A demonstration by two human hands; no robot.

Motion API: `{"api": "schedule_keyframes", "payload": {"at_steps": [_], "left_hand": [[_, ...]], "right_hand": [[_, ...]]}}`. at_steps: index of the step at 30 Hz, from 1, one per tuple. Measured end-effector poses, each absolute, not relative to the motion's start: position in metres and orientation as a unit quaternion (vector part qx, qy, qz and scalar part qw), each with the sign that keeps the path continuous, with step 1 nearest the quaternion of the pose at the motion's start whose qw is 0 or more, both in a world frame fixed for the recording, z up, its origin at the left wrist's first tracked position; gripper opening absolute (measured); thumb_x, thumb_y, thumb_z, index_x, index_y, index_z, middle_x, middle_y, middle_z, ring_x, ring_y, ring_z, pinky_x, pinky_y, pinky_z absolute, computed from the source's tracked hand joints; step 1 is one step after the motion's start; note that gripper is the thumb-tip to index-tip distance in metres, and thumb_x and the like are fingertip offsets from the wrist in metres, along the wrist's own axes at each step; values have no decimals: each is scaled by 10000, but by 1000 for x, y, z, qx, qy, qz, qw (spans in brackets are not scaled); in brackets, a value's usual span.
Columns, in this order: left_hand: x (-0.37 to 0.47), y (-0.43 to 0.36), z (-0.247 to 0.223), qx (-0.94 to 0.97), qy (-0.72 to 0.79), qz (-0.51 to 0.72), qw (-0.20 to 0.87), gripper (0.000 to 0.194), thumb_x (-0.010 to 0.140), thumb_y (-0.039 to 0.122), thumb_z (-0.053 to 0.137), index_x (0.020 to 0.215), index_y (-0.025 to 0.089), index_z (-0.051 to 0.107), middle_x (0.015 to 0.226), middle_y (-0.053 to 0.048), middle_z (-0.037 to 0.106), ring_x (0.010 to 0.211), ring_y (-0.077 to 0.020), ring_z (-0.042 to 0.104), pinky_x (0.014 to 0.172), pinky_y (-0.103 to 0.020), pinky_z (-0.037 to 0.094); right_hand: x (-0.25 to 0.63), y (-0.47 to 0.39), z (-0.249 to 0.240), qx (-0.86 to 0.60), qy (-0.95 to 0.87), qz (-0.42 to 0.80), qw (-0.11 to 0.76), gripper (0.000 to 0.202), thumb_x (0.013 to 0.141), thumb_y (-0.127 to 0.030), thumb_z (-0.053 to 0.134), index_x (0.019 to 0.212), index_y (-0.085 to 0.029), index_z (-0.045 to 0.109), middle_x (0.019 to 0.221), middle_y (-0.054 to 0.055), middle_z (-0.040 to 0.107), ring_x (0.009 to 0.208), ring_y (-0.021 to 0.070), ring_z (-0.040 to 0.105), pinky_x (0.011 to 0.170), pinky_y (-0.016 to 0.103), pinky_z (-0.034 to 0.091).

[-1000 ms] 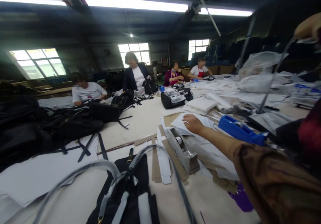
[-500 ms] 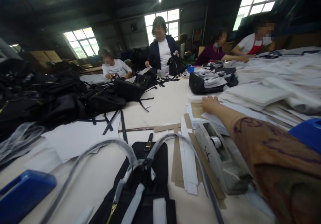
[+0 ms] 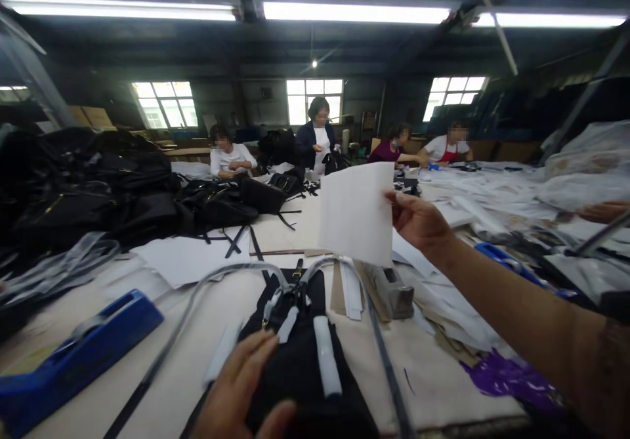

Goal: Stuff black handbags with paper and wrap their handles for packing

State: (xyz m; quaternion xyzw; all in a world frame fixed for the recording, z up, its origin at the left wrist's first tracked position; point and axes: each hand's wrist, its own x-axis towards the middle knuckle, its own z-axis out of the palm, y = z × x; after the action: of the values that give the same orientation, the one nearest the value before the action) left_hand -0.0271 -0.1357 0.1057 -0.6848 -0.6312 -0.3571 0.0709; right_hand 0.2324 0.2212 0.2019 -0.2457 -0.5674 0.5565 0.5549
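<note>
White sheet (image 3: 357,216): held up in the air to the left of the right hand (image 3: 418,219), roughly upright, broad face toward the wearer. Right hand pinches it at the right edge, thumb against fingers; the opposite edge hangs unsupported.

Left hand (image 3: 241,386): low and near the wearer, thumb spread away from the fingers, no object visible in the grasp. It is over the left side of the black bag (image 3: 305,386); contact with the bag cannot be told from this angle.

Around the hands: film-wrapped handles (image 3: 378,340) curve out to both sides of the bag, beyond the left hand and nearer than the sheet. Blue tape dispenser (image 3: 98,347) on the table (image 3: 428,386), left of the left hand. Grey tape dispenser (image 3: 401,301) below the right hand, partly hidden behind the sheet's lower edge. Purple plastic (image 3: 512,376) beneath the right forearm.

Step in hand (judged): sheet being handled by the right hand, left hand unloaded at the bag.

Next move (judged): calls for a kept edge pinch, light enough not to crease the sheet, and clearance over the handles. The left hand seems available to steady the loose edge.
</note>
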Motion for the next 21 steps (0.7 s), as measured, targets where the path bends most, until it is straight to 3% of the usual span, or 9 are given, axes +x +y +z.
{"api": "schedule_keyframes", "payload": {"at_steps": [4,7,9,12,15,18,21], "left_hand": [[-47,-107,147,-532,-664,-507,-139,818,802,535,714,1468,145,444,1484,-205,476,1286,-359,551,990,-455,541],[-58,-90,156,-451,-574,-588,-348,724,750,519,777,1309,104,581,1255,-192,662,1098,-326,664,915,-426,567],[-66,-90,150,-383,-540,-617,-425,593,711,445,817,1149,80,653,1061,-163,731,901,-271,708,802,-385,592],[-85,-103,135,-288,-569,-666,-386,421,705,291,801,1055,94,675,951,-108,743,770,-194,698,724,-331,591],[-104,-118,123,-246,-594,-709,-290,328,742,219,736,1049,115,682,984,-86,739,811,-175,702,768,-328,594],[-112,-121,117,-236,-598,-729,-234,316,743,222,719,1035,107,688,1011,-96,736,843,-180,703,808,-340,594],[-110,-114,116,-257,-621,-715,-193,347,740,275,717,1036,94,691,1020,-118,734,853,-191,699,807,-347,591]], "right_hand": [[222,112,183,-252,-560,593,521,293,842,-401,591,994,-191,728,1039,98,754,1020,283,688,903,439,562],[215,54,165,-247,-571,607,494,340,848,-420,600,1089,-208,711,1080,87,742,1018,275,687,887,433,566],[213,32,149,-265,-587,601,474,392,859,-442,604,1185,-237,679,1112,71,728,970,254,695,801,403,580],[213,17,118,-367,-682,466,429,419,833,-477,657,1167,-226,695,1072,91,728,831,236,696,671,361,559],[206,9,86,-449,-781,295,319,421,779,-503,718,1030,-165,736,875,125,735,740,251,675,681,373,524],[185,0,65,-457,-806,267,266,415,654,-477,822,918,-168,736,719,98,709,688,253,657,664,351,496],[165,-6,58,-434,-812,296,256,352,471,-326,906,719,-182,702,611,55,676,581,211,615,564,296,462]]}}
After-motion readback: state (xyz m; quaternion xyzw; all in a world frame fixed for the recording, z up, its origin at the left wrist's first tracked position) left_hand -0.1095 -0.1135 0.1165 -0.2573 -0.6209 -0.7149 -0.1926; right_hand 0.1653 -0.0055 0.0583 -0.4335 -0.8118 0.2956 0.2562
